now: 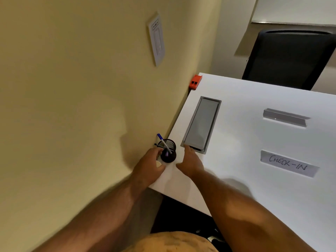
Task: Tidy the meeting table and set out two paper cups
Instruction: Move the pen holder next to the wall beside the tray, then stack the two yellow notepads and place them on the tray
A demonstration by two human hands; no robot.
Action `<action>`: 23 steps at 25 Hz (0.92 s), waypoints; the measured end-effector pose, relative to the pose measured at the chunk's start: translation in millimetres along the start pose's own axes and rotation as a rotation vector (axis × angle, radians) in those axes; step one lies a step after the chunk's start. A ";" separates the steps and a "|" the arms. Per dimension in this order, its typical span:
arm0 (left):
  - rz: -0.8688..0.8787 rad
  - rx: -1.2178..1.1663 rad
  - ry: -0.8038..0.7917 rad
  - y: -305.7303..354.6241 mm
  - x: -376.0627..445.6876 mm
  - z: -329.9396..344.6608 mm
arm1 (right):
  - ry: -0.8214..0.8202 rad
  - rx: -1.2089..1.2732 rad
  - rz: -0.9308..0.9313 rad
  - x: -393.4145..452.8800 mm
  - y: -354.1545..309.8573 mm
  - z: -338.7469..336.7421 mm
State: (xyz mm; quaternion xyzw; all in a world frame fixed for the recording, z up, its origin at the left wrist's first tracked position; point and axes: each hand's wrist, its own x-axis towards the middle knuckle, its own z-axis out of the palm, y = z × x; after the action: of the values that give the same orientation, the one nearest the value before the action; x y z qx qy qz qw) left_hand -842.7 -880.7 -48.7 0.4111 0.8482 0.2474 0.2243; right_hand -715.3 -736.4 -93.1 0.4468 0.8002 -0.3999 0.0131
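A black mesh pen holder (170, 151) stands at the near left corner of the white meeting table (245, 139), close to the wall. A blue-capped pen (162, 140) and a dark pen stick out of it. My left hand (149, 170) curls around the holder's left side, and a small pale object (158, 163) shows at its thumb. Just right of the holder, my right hand (190, 164) lies flat on the table with its fingers spread, one fingertip at the near end of the grey cable-tray lid (201, 122).
Two paper tent cards stand on the right: a blank-backed one (285, 117) and one reading "CHECK-IN" (289, 163). An orange object (195, 81) sits at the far left corner against the wall. A black office chair (291, 59) stands behind the table.
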 end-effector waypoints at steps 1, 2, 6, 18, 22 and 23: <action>0.015 0.009 0.010 2.9 -2.8 -1.3 | 0.018 0.002 -0.004 -6.6 0.5 -3.2; 0.033 0.020 0.013 5.6 -5.5 -3.6 | 0.039 0.005 -0.011 -12.9 0.4 -6.6; 0.089 0.061 0.015 11.3 -23.6 -17.0 | 0.114 0.038 -0.044 -43.4 0.7 -17.1; -0.011 -0.355 0.165 22.3 -163.5 11.2 | 0.224 -0.062 -0.055 -211.4 14.8 -28.1; -0.068 -0.503 0.091 45.3 -192.5 39.5 | 0.233 -0.099 -0.064 -261.0 41.1 -43.3; -0.068 -0.523 0.067 53.0 -197.5 45.9 | 0.244 -0.105 -0.061 -271.6 47.7 -49.2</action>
State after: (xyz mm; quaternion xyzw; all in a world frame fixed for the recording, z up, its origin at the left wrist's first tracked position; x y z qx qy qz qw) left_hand -673.9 -1001.0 -17.3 0.3018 0.7758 0.4640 0.3029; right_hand -501.0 -882.3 13.1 0.4664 0.8288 -0.3005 -0.0731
